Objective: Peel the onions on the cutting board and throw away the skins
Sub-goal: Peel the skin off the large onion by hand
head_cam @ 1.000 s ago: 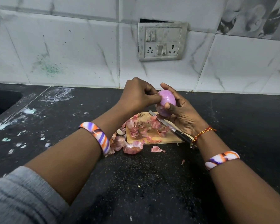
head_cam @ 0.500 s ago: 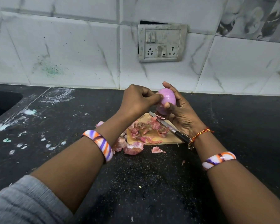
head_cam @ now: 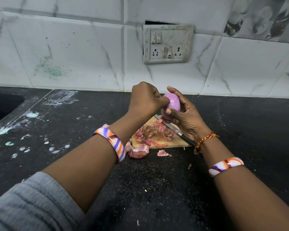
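Head cam: onion nearly bare, gripped by right hand, left hand pinching it; skins below fingers, not binned.

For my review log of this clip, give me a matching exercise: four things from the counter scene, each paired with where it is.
Things:
1. onion
2. knife
3. cutting board
4. socket panel

Places:
A. on the tiled wall
B. flat on the black counter
C. held up between both hands
D. lying across the board, handle towards the right wrist

Pairs: 1-C, 2-D, 3-B, 4-A
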